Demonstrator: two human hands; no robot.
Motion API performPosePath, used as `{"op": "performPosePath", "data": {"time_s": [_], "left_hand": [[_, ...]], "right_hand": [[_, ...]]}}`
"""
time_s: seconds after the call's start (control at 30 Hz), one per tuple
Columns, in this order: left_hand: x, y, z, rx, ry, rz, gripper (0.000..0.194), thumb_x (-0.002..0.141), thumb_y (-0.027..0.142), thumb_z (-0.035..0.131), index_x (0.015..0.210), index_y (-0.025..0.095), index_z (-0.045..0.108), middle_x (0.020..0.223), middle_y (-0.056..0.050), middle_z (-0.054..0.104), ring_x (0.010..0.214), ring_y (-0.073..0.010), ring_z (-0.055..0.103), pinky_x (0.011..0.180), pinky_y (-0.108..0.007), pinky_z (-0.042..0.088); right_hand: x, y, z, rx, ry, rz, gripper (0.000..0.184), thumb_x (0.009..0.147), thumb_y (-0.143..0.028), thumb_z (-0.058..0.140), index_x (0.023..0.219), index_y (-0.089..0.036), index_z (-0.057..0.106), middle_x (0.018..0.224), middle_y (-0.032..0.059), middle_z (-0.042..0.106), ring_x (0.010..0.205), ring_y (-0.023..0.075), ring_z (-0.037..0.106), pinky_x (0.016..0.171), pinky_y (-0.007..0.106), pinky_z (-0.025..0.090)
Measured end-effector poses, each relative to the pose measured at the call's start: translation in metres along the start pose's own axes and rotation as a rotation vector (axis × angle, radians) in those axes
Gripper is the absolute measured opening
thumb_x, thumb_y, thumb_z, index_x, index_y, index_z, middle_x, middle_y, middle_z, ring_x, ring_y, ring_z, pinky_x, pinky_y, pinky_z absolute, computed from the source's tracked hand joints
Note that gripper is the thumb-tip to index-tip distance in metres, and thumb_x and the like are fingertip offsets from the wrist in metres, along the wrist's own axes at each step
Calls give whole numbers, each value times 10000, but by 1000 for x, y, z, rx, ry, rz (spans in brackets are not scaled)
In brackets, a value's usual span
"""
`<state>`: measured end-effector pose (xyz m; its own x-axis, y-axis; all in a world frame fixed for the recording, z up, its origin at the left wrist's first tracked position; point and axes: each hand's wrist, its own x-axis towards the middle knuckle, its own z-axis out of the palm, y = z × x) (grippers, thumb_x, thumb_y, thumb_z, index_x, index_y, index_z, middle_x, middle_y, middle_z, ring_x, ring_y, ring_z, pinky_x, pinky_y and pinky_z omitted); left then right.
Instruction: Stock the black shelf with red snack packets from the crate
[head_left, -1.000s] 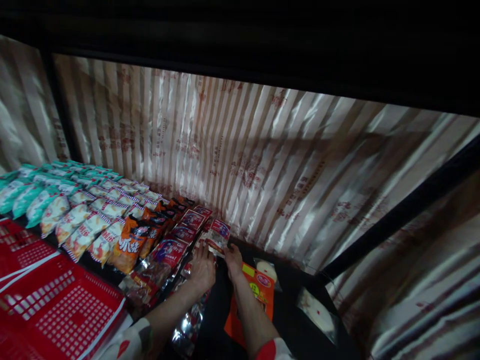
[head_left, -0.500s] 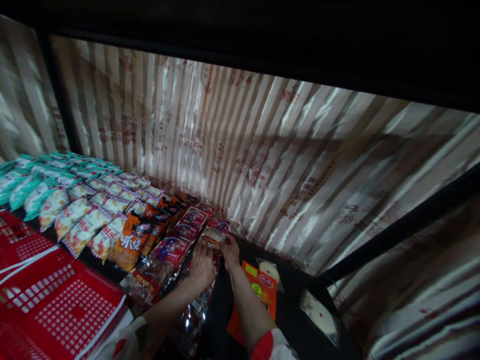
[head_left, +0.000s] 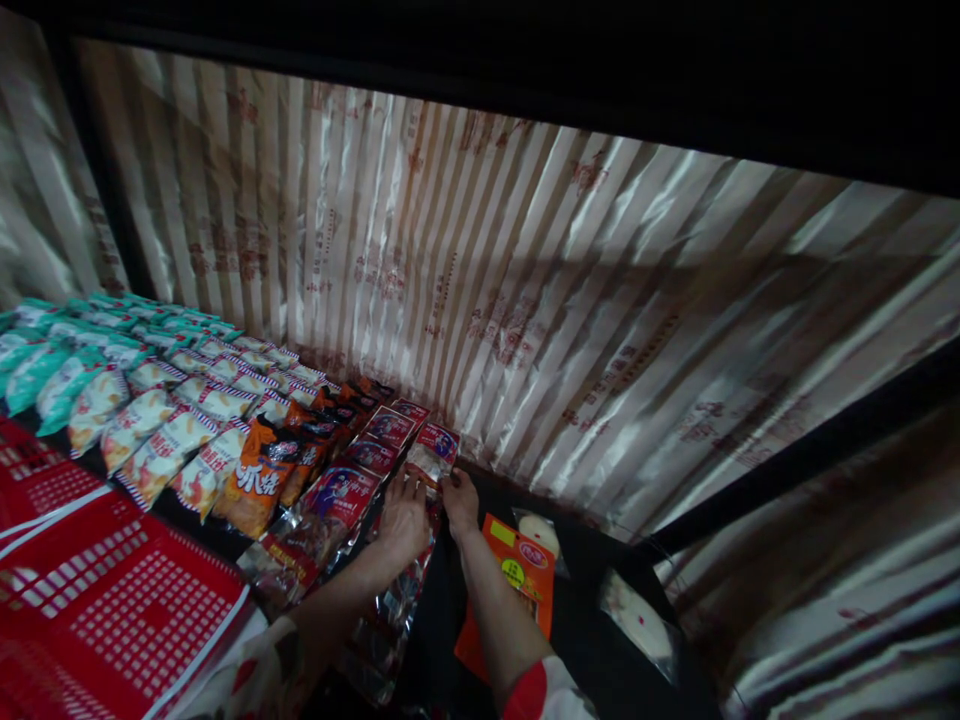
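1. Head view: R hand [head_left: 460,503] pinching red pkt [head_left: 436,447] by near corner; L hand [head_left: 403,518] at its edge, can't tell grip.
2. Pkt's nr curtain [head_left: 495,300].
3. Might crumple vs curtain if shoved too far, imo.

On the shelf [head_left: 585,650] before you, rows of snack bags [head_left: 161,455] lie behind the basket [head_left: 150,625] and left of the packets [head_left: 433,453] at your left hand [head_left: 403,518] and right hand [head_left: 460,502]. Right of those packets lie a pouch [head_left: 536,565], then two sachets [head_left: 639,622]; a curtain [head_left: 390,240] hangs behind them all.
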<state>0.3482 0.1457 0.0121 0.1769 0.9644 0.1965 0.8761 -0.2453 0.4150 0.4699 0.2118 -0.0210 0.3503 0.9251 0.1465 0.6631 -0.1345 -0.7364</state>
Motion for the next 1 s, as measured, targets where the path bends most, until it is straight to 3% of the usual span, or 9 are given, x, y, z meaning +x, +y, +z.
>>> {"op": "performPosePath", "data": {"time_s": [0.33, 0.6, 0.8, 1.0], "left_hand": [[0, -1, 4, -1, -12, 13, 575, 738, 202, 442, 1295, 60, 444, 1410, -139, 354, 1333, -296, 222, 1095, -439, 186], [-7, 10, -2, -6, 24, 28, 476, 774, 175, 422, 1231, 76, 507, 1403, -149, 362, 1338, -299, 208, 1084, -465, 194], [-20, 27, -1, -89, 73, 100, 445, 767, 106, 397, 1187, 64, 536, 1365, -157, 415, 1338, -275, 219, 1076, -435, 242], [-48, 42, -8, -183, 74, 135, 457, 762, 67, 362, 1185, 20, 528, 1268, -182, 514, 1284, -250, 344, 1068, -410, 293]], "right_hand": [[-4, -5, -7, -112, -50, 109, 426, 808, -337, 376, 1153, -180, 570, 993, 69, 688, 910, 203, 640, 736, 280, 468], [-14, -15, -21, -143, 15, 90, 458, 800, -295, 365, 1159, -96, 568, 1102, 149, 633, 1048, 244, 579, 880, 307, 416], [-35, -23, -34, -70, 74, 17, 398, 774, -254, 384, 1052, -105, 627, 1083, 137, 642, 1038, 219, 581, 899, 278, 406], [-66, -17, -45, 47, 99, -17, 372, 763, -236, 379, 993, -109, 643, 1041, 130, 653, 995, 205, 593, 876, 292, 427]]}}
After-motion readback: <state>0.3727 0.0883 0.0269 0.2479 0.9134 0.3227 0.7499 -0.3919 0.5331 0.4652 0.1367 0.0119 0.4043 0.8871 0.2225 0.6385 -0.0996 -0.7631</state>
